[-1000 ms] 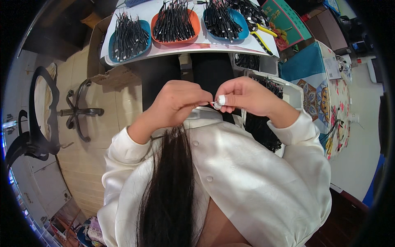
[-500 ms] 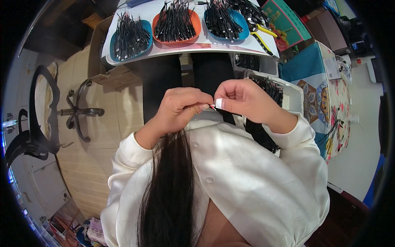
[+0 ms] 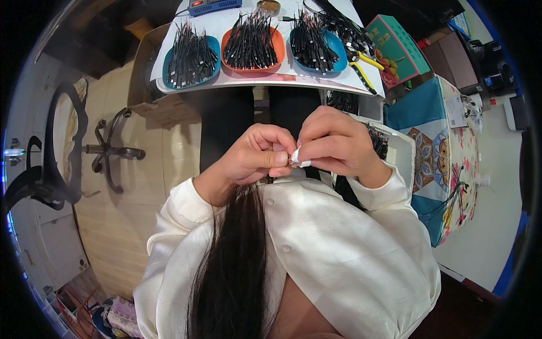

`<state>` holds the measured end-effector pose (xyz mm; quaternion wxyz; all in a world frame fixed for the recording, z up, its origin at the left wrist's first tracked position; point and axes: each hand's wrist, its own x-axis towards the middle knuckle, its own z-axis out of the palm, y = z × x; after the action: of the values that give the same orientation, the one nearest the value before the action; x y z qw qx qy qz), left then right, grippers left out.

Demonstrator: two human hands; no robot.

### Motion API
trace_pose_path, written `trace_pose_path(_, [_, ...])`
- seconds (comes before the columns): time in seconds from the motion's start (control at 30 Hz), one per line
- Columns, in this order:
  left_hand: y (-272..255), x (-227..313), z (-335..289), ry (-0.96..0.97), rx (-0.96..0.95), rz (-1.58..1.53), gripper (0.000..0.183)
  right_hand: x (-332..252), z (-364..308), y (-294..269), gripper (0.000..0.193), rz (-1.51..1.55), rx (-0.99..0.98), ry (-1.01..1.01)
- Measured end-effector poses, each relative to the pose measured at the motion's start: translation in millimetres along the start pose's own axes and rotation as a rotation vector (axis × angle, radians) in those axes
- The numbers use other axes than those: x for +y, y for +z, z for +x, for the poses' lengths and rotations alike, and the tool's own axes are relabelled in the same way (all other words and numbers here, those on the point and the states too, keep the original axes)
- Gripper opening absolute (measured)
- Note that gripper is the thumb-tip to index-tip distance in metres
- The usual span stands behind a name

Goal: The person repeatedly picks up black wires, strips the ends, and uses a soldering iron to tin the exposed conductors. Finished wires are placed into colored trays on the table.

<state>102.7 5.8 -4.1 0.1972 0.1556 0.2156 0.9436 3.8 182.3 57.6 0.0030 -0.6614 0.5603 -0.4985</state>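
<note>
Above my lap my left hand (image 3: 258, 155) is closed, thumb and fingers pinching a thin cable. Its fine wire ends (image 3: 291, 160) show as a small reddish spot between the two hands; most of the cable is hidden by my fingers. A short dark piece, perhaps of the same cable, peeks out below the left hand. My right hand (image 3: 339, 141) pinches those wire ends from the other side. White wrapping (image 3: 299, 157) covers its fingertips, which touch the left fingertips.
On the white table (image 3: 257, 82) ahead stand a blue tray (image 3: 215, 76), an orange tray (image 3: 254, 69) and another blue tray (image 3: 340, 63), heaped with black cables. Yellow-handled pliers (image 3: 362, 76) lie to their right. A white bin (image 3: 410, 148) of cables stands by my right knee.
My right hand has turned over and curled its fingers in, closing up against the left fingertips. My left hand has rolled so its thumb faces up. The view has shifted slightly.
</note>
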Motion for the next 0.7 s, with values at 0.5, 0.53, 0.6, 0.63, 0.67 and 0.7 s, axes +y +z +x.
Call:
trace_pose_path(0.5, [25.3,25.0,-10.3,0.225,0.273,0.989,0.013,18.6,-15.7,19.0,0.024,0.276,0.192,0.141])
trace_pose_path(0.53, [24.0,26.3,-9.0,0.211,0.274,0.997,0.013,20.5,-14.4,19.0,0.023,0.252,0.192,0.128])
trace_pose_path(0.6, [20.0,29.3,-5.7,0.194,0.274,1.006,0.013,24.9,-11.7,17.4,0.016,0.244,0.208,0.11])
trace_pose_path(0.63, [17.6,30.9,-3.2,0.187,0.282,0.98,0.012,26.6,-10.8,17.3,0.015,0.229,0.213,0.105])
trace_pose_path(0.67, [15.2,32.7,-1.0,0.156,0.279,0.965,0.012,28.8,-10.1,16.7,0.014,0.217,0.226,0.109])
trace_pose_path(0.7, [13.0,34.9,1.8,0.127,0.274,0.954,0.012,30.9,-9.8,17.1,0.011,0.194,0.244,0.122])
